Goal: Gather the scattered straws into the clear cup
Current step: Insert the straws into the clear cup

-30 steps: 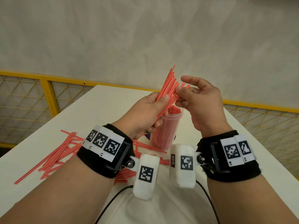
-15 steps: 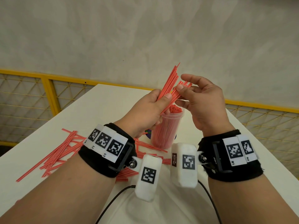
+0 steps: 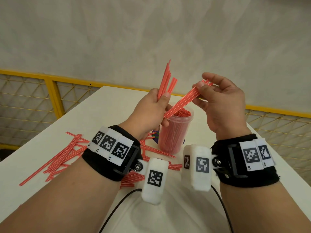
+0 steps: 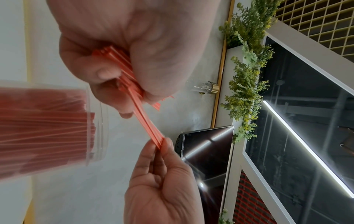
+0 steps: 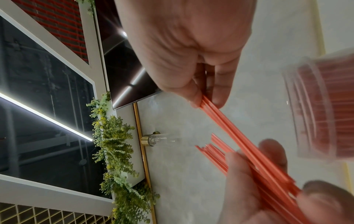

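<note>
Once bunched, straws [image 3: 185,100] now apart.

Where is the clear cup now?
In the head view the clear cup stands on the white table, below and between both hands, loose straws to its left.

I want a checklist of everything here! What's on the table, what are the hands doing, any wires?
Surface: white table, straws lying on its left part.
Job's things: clear cup upright, packed with red straws; loose straws scattered left of it.
Clutter: a purple thing behind the cup, mostly hidden.
Grippers: left hand grips a straw bundle pointing up; right hand pinches a few straws slanting down to the left hand, above the cup.
Cables: black cables run from the wrist cameras toward the near edge.
Surroundings: yellow mesh fence, pale wall.
</note>
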A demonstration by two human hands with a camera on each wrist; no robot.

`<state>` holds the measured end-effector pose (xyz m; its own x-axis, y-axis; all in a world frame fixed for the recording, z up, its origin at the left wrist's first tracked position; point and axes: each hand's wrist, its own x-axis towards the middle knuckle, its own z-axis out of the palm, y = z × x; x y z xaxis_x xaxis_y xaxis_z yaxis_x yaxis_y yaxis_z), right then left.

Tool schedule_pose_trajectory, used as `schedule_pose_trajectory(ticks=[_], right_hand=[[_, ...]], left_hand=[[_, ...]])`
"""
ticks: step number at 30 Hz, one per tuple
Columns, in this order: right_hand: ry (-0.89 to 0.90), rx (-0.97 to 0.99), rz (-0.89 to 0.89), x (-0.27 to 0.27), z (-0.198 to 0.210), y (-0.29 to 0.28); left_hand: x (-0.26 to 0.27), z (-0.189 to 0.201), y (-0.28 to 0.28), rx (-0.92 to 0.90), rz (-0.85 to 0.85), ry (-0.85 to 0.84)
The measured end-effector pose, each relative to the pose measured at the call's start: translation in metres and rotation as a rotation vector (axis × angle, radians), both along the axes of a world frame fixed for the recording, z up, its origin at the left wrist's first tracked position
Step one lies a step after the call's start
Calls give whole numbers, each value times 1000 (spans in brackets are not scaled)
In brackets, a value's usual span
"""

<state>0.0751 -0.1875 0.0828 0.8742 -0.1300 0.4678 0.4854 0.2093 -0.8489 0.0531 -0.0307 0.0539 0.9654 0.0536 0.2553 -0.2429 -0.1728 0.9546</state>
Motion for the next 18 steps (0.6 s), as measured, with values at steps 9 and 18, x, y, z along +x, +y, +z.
schedule_pose_trajectory(ticks=[9, 18], right_hand=[[-205, -112, -348, 11, -6, -7], [-211, -459, -336, 19, -22, 2]], left_hand=[[10, -6, 5, 42, 99, 9], [7, -4, 4, 39, 74, 14]])
